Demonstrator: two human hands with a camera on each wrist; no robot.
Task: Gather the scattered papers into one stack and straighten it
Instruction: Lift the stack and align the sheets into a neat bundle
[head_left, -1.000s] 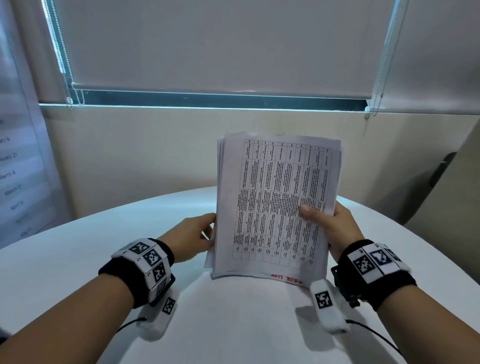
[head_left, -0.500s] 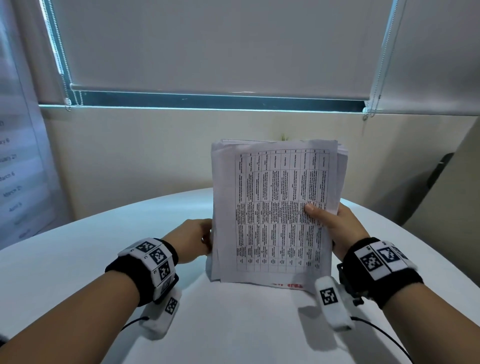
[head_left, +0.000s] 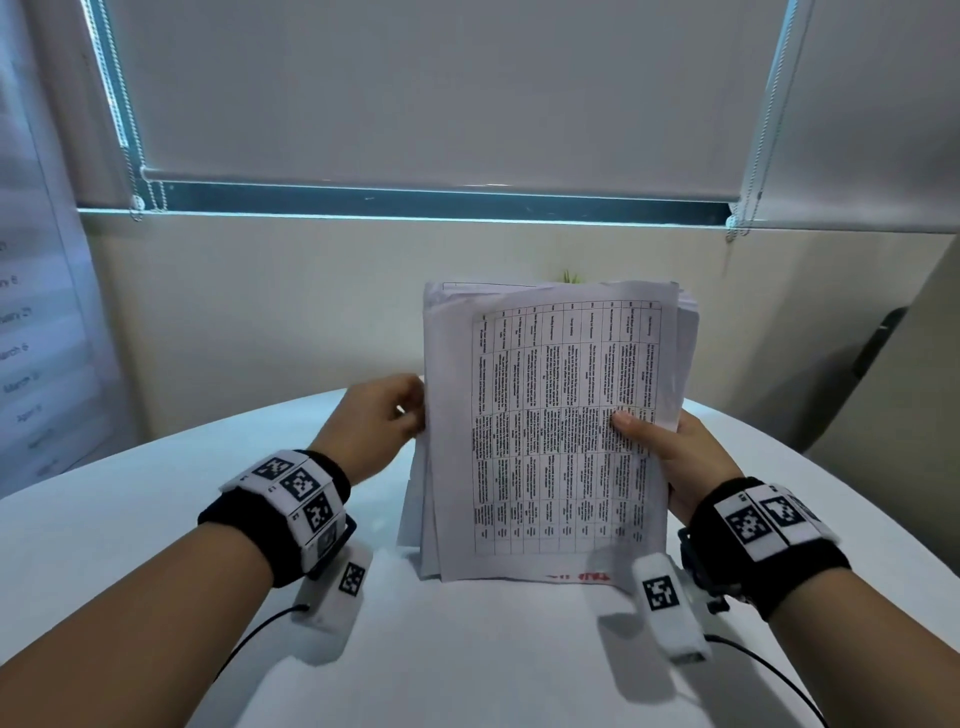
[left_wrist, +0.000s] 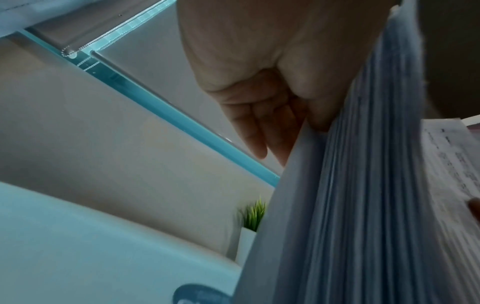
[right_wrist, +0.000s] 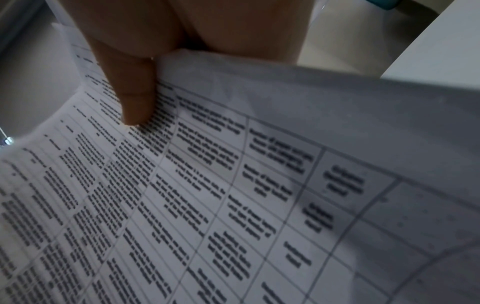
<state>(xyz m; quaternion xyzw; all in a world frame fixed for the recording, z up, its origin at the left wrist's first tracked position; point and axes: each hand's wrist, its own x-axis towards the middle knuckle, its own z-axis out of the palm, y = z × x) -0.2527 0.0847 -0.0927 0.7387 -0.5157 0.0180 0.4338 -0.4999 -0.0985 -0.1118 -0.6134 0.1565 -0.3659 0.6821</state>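
Observation:
A thick paper stack (head_left: 550, 426) stands upright on its bottom edge on the white round table (head_left: 156, 519), a printed table on the front sheet. Its sheets are uneven at the top and left edges. My left hand (head_left: 387, 415) is at the stack's left edge, halfway up. In the left wrist view its fingers (left_wrist: 262, 127) lie behind the back sheet of the stack (left_wrist: 350, 205), and the thumb presses the side. My right hand (head_left: 670, 452) grips the right edge. Its thumb (right_wrist: 135, 96) presses the front sheet (right_wrist: 233, 195), and its fingers are hidden behind.
A small potted plant (left_wrist: 253, 214) stands on the table behind the stack, its tips showing above the papers (head_left: 569, 276). Beyond the table are a wall and a window with a lowered blind (head_left: 441, 93). A poster (head_left: 31, 338) hangs at the left. A grey cabinet (head_left: 924, 364) stands at the right.
The tilted stack has been turned upright and squarer to me. My left hand has slid up the left edge from low down to mid height. The right hand keeps its grip.

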